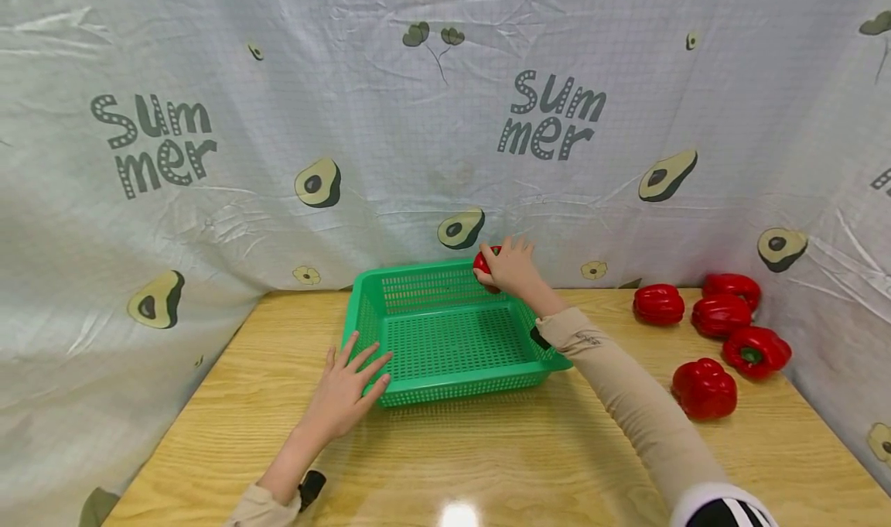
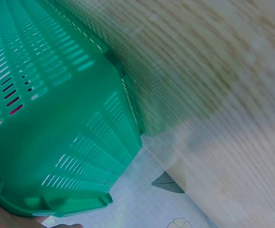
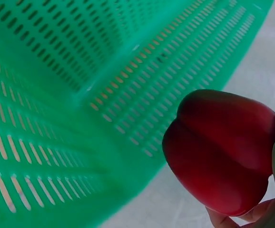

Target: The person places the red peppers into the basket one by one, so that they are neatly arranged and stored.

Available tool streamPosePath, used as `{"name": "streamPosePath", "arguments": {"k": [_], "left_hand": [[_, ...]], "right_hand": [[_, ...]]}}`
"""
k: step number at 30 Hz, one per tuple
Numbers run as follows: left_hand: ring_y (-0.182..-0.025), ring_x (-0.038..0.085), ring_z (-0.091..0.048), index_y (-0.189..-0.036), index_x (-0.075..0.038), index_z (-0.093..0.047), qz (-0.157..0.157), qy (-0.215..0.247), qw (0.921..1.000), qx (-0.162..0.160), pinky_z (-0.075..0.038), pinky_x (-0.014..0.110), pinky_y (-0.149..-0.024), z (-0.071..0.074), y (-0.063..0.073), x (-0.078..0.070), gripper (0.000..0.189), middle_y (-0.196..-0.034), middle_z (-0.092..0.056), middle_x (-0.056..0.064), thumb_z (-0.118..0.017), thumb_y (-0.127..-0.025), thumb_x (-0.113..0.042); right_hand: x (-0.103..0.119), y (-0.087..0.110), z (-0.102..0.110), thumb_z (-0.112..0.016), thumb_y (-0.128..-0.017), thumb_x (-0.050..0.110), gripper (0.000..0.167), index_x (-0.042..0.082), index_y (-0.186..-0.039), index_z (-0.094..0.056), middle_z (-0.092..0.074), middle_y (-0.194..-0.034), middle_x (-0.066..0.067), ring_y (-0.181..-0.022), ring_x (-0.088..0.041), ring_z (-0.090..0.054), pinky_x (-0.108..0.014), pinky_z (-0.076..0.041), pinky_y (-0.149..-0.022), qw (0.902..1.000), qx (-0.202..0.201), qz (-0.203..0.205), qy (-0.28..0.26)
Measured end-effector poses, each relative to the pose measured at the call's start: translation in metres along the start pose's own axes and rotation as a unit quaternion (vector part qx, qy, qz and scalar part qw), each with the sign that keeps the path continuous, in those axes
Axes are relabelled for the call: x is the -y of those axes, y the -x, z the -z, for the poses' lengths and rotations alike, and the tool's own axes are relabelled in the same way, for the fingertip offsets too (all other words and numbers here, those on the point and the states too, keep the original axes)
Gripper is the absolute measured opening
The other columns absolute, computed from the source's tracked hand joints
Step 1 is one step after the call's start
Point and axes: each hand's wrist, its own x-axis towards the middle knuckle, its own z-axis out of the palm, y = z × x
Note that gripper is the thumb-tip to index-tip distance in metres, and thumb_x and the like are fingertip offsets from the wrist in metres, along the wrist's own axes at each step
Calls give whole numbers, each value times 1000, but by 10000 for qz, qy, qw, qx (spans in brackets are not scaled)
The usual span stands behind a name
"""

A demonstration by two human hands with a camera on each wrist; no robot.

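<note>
A red bell pepper (image 3: 223,152) is in my right hand (image 1: 513,268), which grips it over the back right corner of a green plastic basket (image 1: 445,390). In the right wrist view the pepper hangs beside the basket's perforated wall, and the fingers show only partly at the edge. My left hand (image 1: 341,395) has its fingers spread at the basket's front left corner. The left wrist view shows the basket's outer wall (image 2: 56,123) close up, with a bit of the hand at its rim. No pepper lies on the basket's visible slatted floor.
Several more red bell peppers (image 1: 722,316) lie on the right side of the wooden table (image 1: 445,465), one (image 1: 704,389) nearer to me. A white sheet (image 1: 390,163) with avocado prints and lettering hangs behind the table and along both sides.
</note>
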Motion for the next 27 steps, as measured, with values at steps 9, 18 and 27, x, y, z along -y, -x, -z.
{"name": "streamPosePath", "arguments": {"k": [9, 18, 27], "left_hand": [[-133, 40, -22, -126, -18, -53, -4, 28, 10000, 36, -19, 66, -100, 0, 0, 1, 41, -131, -50, 11, -49, -89, -34], [-132, 40, -24, -126, -20, -53, -105, -78, 9999, -34, -21, 66, -99, -1, 0, 1, 41, -129, -52, 9, -47, -90, -37], [-133, 40, -24, -126, -20, -53, -77, -21, 10000, -57, -20, 67, -99, 1, 0, 2, 40, -128, -53, 9, -47, -90, -36]], "right_hand": [[3, 1, -21, -42, -90, 46, 50, 11, -125, -43, -52, -102, -31, -93, -50, -51, -59, -41, -82, 9997, 3, 145, 217], [-4, 2, -46, -43, -90, 41, 44, 8, -119, -46, -52, -98, -29, -90, -49, -50, -54, -43, -75, 9995, 204, -139, 177], [-6, 4, -54, -45, -89, 47, 47, 6, -112, -48, -52, -98, -28, -86, -48, -53, -56, -42, -76, 9993, 41, 3, 382]]}}
